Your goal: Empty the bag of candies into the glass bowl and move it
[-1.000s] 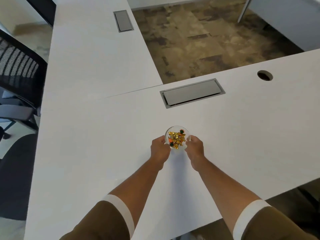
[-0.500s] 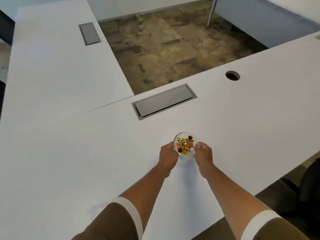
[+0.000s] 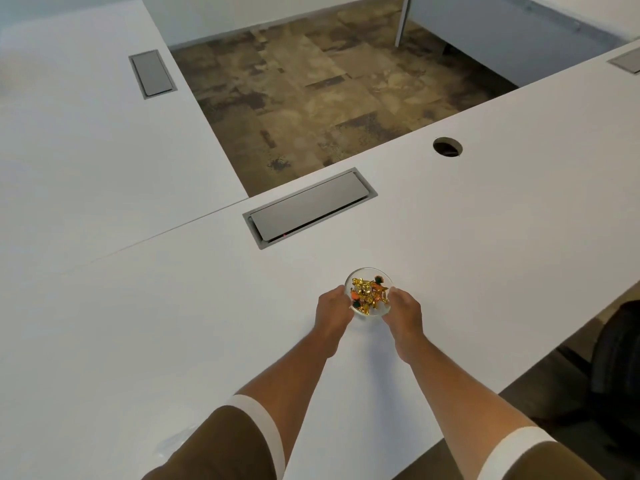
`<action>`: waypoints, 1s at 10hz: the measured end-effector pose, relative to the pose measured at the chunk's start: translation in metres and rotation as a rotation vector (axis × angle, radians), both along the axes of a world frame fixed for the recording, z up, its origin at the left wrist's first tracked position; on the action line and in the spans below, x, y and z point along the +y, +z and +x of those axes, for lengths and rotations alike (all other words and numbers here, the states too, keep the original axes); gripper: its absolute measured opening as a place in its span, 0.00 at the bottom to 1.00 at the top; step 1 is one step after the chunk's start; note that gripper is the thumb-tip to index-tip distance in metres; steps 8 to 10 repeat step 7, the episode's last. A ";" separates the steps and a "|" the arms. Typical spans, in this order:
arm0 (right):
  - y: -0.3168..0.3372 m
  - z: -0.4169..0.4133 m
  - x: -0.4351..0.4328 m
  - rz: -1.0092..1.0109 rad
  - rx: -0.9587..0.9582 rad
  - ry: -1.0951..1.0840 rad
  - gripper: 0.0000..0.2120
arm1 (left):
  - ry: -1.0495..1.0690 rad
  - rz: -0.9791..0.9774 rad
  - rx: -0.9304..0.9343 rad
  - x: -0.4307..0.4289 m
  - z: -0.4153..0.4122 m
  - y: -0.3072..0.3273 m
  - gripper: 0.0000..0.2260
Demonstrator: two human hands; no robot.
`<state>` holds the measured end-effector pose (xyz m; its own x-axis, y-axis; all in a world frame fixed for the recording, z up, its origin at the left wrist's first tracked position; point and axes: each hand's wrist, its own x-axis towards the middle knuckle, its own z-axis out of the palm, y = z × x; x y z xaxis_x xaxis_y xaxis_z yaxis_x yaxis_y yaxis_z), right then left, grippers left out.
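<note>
A small glass bowl [image 3: 364, 273] sits on the white desk [image 3: 485, 237], holding several candies [image 3: 367, 294] in gold, orange and dark green wrappers. My left hand [image 3: 333, 310] grips the bowl's left side and my right hand [image 3: 404, 310] grips its right side. A clear empty bag [image 3: 175, 441] lies flat on the desk near the front edge, partly hidden behind my left sleeve.
A grey cable hatch [image 3: 310, 207] is set into the desk just beyond the bowl. A round cable hole [image 3: 447, 147] lies to the far right. A second white desk [image 3: 86, 133] with its own hatch [image 3: 152, 73] joins on the left. A dark chair [image 3: 620, 358] stands at the right edge.
The view has swung to the right, so the black chair on the left has left the frame. Both hands stay closed on the bowl, which has shifted right across the desk.
</note>
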<state>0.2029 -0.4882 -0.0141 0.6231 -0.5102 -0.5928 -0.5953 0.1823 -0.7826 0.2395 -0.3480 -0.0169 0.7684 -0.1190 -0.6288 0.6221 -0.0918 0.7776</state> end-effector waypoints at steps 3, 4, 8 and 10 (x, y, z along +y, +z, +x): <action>0.009 -0.004 0.004 0.048 0.010 -0.015 0.11 | 0.040 -0.066 0.062 0.001 -0.001 -0.006 0.14; 0.006 -0.005 0.004 0.034 0.013 -0.017 0.11 | 0.038 -0.093 0.054 0.002 -0.002 -0.008 0.13; 0.029 0.007 0.013 -0.307 0.171 0.104 0.28 | 0.014 -0.010 0.041 0.017 0.001 -0.005 0.08; 0.029 0.007 0.013 -0.307 0.171 0.104 0.28 | 0.014 -0.010 0.041 0.017 0.001 -0.005 0.08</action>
